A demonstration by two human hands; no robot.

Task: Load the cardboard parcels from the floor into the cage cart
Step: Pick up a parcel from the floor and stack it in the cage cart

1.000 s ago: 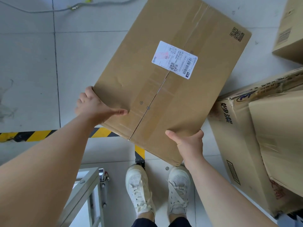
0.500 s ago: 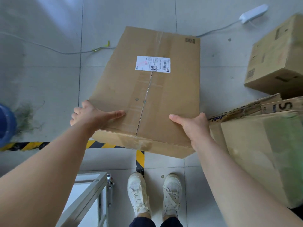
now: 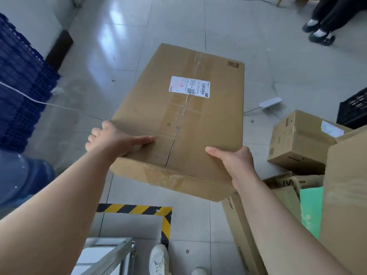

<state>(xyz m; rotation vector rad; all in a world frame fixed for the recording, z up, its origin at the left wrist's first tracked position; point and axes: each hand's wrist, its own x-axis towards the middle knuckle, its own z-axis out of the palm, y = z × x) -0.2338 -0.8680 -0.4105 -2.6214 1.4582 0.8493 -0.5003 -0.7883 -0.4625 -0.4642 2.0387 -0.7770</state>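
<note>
Parcel: the big flat cardboard parcel (image 3: 178,126) hangs in the air in front of me, clear of the floor (image 3: 198,22), shipping label (image 3: 189,86) up.
Left hand: my left hand (image 3: 115,139) grips the near left edge, thumb flat on top, fingers curled over the side.
Right hand: my right hand (image 3: 234,161) pinches the near right corner, thumb above, fingers hidden beneath.
Why: I judge the opposite-side grips keep this wide box level.
Cage cart: its metal frame (image 3: 111,255) is at lower left; the parcel is not yet inside.
Remaining: other parcels (image 3: 297,143) lie to my right.
</note>
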